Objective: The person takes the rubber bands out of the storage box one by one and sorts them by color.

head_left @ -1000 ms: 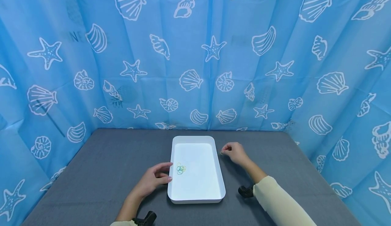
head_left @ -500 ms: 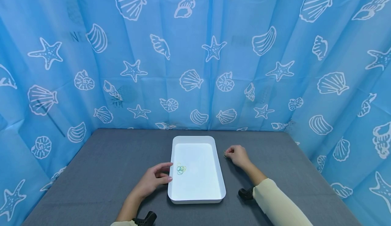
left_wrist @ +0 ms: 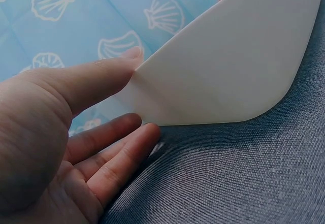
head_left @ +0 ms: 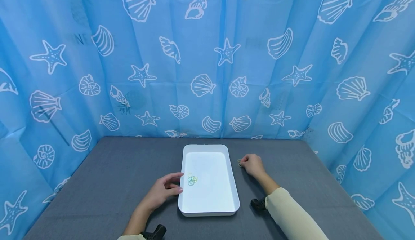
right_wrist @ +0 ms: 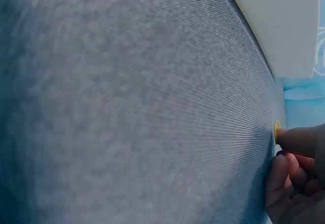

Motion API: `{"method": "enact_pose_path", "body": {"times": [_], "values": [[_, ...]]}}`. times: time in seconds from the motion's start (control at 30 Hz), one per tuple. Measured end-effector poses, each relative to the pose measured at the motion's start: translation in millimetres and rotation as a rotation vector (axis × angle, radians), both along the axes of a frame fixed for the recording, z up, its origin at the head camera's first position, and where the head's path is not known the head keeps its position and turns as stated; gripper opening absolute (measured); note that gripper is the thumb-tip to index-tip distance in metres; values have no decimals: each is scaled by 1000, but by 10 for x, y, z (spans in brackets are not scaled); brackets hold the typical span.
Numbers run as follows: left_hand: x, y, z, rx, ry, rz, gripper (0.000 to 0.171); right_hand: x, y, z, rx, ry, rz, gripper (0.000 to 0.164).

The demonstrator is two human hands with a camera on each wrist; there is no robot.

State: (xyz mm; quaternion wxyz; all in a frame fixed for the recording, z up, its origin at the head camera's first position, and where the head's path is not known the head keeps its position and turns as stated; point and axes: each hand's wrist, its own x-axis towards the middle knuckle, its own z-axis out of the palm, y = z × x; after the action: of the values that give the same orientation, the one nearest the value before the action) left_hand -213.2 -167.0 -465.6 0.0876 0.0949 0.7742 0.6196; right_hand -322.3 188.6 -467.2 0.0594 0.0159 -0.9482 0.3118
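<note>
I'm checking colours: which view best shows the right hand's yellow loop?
Right wrist, where the yellow loop looks largest and brightest. Head shows it tiny in the right hand; left wrist, not at all.

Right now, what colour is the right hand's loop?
The loop is yellow, clearest in the right wrist view.

Right of your right hand (head_left: 254, 165) lies free grey fabric tabletop (head_left: 285, 168). Leftward, the wall of the shallow white rectangular tray (head_left: 215, 189) bars a low pass; above it you can cross to your left hand (head_left: 162, 189). A blue shell-print fabric curtain (head_left: 207, 63) closes the far edge.
</note>
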Motion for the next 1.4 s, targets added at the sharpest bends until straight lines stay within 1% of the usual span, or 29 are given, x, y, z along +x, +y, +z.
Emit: {"method": "enact_pose_path", "body": {"times": [0.13, 0.2, 0.37, 0.53, 0.63, 0.73, 0.87, 0.93, 1.0, 1.07, 1.2, 1.4], "values": [[-88, -30, -158, -3, 16, -12, 54, -6, -4, -2, 25, 15, -5, 12], [-117, -42, -210, 1, 17, -13, 54, -12, -10, -3, 36, 19, -13, 13], [-137, -49, -229, 14, 7, -4, 55, -33, -15, -2, 35, 19, -25, 13], [-140, -49, -228, -5, 8, 0, 54, -45, -12, 8, -38, -20, -39, 11], [-134, -44, -201, -11, 6, 7, 53, -47, -6, 15, -93, -43, -56, 9], [-89, -29, -105, -10, 11, 6, 52, -55, -1, 19, -120, -53, -69, 7], [1, -6, 46, -11, 23, -1, 52, -63, -1, 33, -122, -42, -65, 5], [18, 2, 67, -16, 21, 5, 51, -66, -13, 54, -123, -37, -62, 4], [1, 3, 29, -22, 17, 12, 51, -67, -35, 84, -122, -27, -50, 4], [-35, -1, -45, -27, 4, 21, 51, -68, -64, 118, -123, -17, -39, 5], [-111, -29, -192, -36, 8, 15, 53, -75, -137, 177, -135, -1, -27, 6], [-131, -33, -221, -16, -3, 17, 55, -74, -276, 288, -193, -12, -23, 7]]}}
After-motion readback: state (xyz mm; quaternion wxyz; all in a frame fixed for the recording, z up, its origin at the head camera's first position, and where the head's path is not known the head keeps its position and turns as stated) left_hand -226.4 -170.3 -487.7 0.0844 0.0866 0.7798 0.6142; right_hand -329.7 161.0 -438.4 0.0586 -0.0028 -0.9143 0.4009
